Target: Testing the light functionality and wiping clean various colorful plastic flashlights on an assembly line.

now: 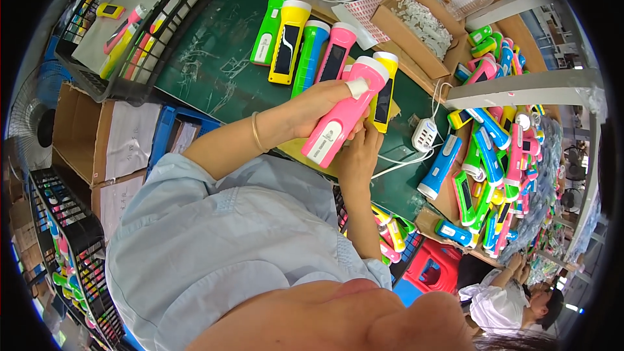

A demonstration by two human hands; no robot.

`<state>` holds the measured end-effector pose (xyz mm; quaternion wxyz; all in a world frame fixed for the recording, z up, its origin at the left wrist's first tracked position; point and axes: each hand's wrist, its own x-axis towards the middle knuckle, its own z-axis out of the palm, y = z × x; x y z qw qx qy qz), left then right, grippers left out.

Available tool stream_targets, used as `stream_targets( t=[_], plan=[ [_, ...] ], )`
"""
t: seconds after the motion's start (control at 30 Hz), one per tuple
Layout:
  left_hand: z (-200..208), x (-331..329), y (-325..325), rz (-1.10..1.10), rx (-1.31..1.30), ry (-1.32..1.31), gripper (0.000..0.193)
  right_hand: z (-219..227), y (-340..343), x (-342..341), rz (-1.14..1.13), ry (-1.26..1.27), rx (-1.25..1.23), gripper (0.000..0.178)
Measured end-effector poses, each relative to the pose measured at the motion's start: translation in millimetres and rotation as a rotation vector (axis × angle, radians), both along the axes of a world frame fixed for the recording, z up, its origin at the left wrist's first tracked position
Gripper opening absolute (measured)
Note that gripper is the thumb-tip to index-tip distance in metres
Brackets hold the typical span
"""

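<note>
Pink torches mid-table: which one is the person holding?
The nearer pink torch, its white label showing, is gripped by the left hand. The farther pink torch instead shows a dark panel.

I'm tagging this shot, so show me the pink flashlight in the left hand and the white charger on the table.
Pink flashlight [344, 112], head view: middle of its body.
White charger [425, 135], head view: middle of its face with ports.

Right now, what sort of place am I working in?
Likely a factory workshop: colourful plastic flashlights in a row on a dark green worktable, a mixed heap of flashlights at the right, and a black lattice plastic crate holding more.
</note>
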<state>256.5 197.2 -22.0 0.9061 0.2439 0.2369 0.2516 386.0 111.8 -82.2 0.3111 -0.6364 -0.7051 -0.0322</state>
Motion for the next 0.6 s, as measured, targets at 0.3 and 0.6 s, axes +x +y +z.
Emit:
stream_targets(
  t=[0.3, 0.6],
  plan=[
    [2, 5, 6, 0.207, 0.130, 0.189, 0.023, 56, -15, 24, 0.033, 0.196, -0.097, 0.016],
    [27, -7, 55, 0.619, 1.327, 0.988, 0.094, 74, -13, 15, 0.217, 0.448, -0.237, 0.015]
  ],
)
